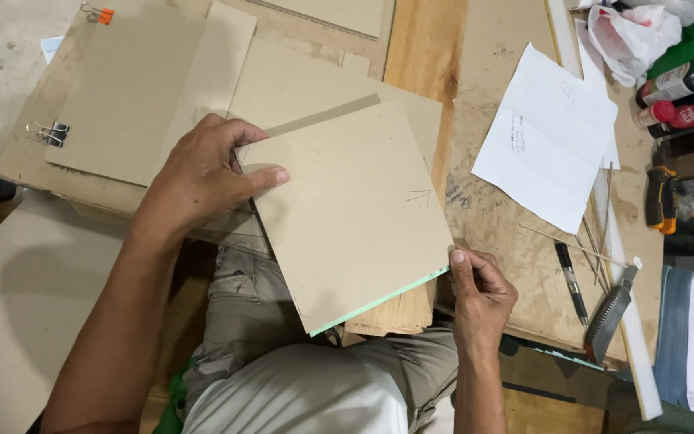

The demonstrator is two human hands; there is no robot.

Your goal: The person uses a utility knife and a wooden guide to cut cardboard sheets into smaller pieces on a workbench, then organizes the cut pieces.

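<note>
1. The square cardboard sheet [355, 217] lies tilted over the person's lap and the front edge of the worktable [516, 241], its pale green edge showing along the lower right side.
2. The left hand [202, 173] presses on the sheet's corner at 9 o'clock, thumb on top and fingers curled under the edge: a closed, flat pinch on the sheet.
3. The right hand [479, 293] pinches the corner at 4 o'clock between thumb and forefinger, narrow and tight on the sheet.
4. To handle it well, I judge both grips should stay at opposite corners so the sheet keeps flat and does not bow.
5. A small pencil mark [419, 195] sits near the sheet's 2 o'clock edge; keeping it uncovered looks wise.
6. Larger cardboard pieces [130, 88] lie beneath at 11 o'clock, held with binder clips [48, 133].
7. At 3 o'clock, well apart, lie a white paper [548, 137], a black pen [570, 281] and a small saw [610, 313]; I would keep the sheet's corner clear of the saw teeth.
</note>
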